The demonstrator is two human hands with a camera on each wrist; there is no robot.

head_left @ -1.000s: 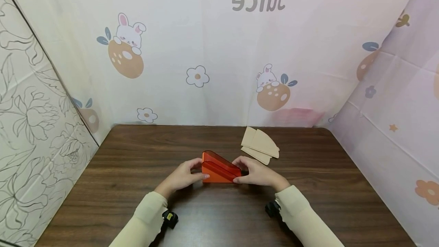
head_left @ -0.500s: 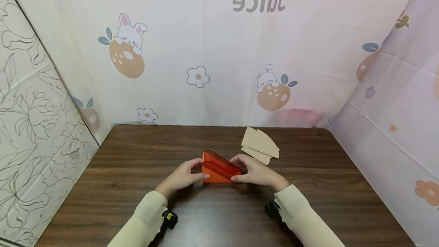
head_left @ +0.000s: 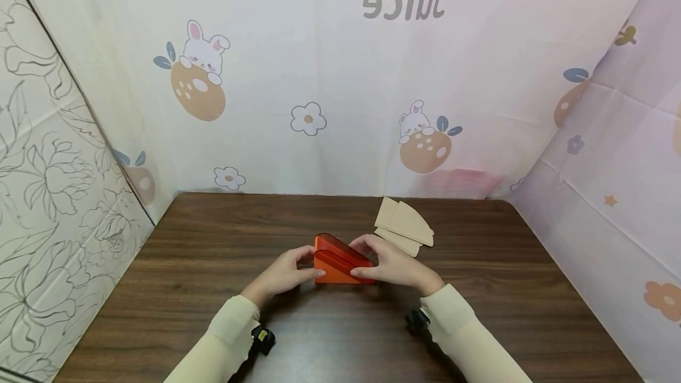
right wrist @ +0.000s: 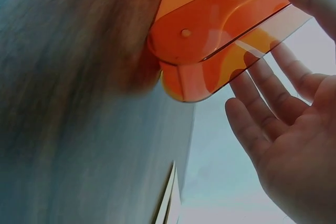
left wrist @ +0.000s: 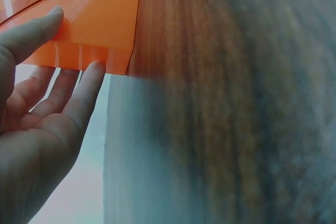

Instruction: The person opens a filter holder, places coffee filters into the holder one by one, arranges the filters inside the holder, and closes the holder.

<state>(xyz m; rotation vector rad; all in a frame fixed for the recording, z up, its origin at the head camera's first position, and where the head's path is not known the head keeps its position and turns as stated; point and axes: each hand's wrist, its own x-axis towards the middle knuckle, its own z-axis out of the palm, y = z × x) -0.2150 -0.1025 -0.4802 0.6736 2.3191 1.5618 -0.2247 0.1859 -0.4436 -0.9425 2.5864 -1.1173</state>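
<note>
An orange see-through plastic holder [head_left: 335, 265] stands on the table in the head view, its top sloping down to the right. My left hand [head_left: 284, 270] grips its left end, with the thumb on the front face and the fingers at the side. In the left wrist view that thumb [left wrist: 39, 32] lies flat on the orange wall. My right hand [head_left: 391, 262] holds the lower right end, thumb in front and fingers behind. The right wrist view shows the fingers [right wrist: 262, 93] against the holder's far panel, and a small round spot near its rounded corner.
Several beige fan-shaped coffee filter papers [head_left: 404, 223] lie overlapping behind my right hand, edge-on in the right wrist view. The dark wooden table [head_left: 239, 217] meets a printed cloth [head_left: 351, 75] at the back.
My right hand has slid left along the holder, its thumb now further in on the front face. The left hand and the holder look unmoved.
</note>
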